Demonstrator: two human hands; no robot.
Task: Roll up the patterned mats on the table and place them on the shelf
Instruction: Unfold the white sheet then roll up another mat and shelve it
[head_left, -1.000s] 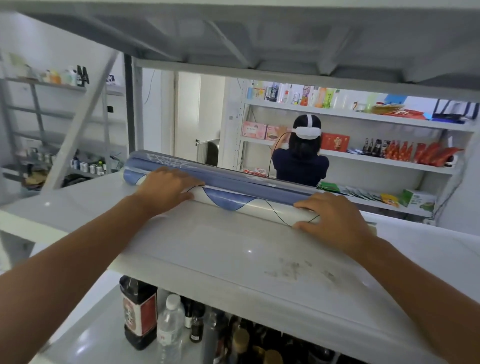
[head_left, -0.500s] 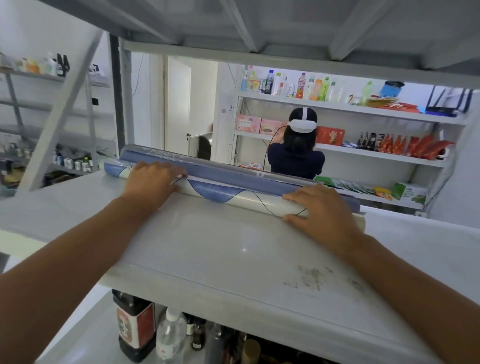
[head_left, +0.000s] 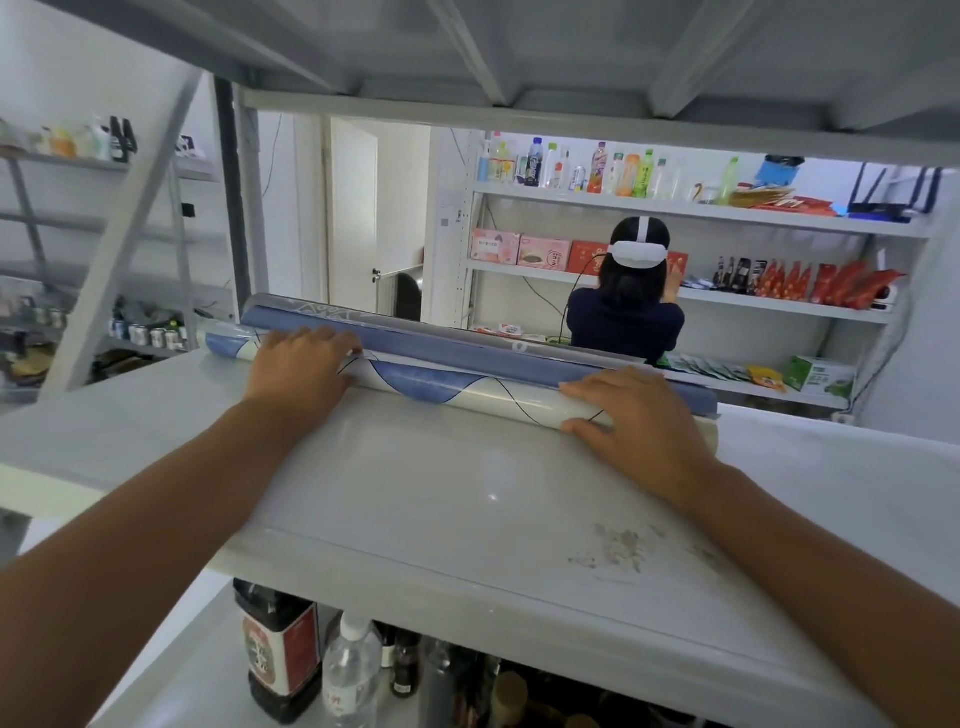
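Note:
A rolled mat, white with blue wave shapes, lies lengthwise on the white shelf board. Right behind it, touching it, lies a second rolled mat in plain blue, near the shelf's back edge. My left hand rests flat on the left part of the white roll, its fingers reaching the blue one. Over the roll's right part lies my right hand, fingers fairly straight on top and the thumb against the near side.
A shelf level hangs low overhead. Below the board stand bottles. Beyond the shelf a person with a headset faces stocked wall shelves. The board's near part is bare, with a scuffed patch.
Both hands have stayed on the white roll, which still lies against the blue one. Only my view has shifted a little.

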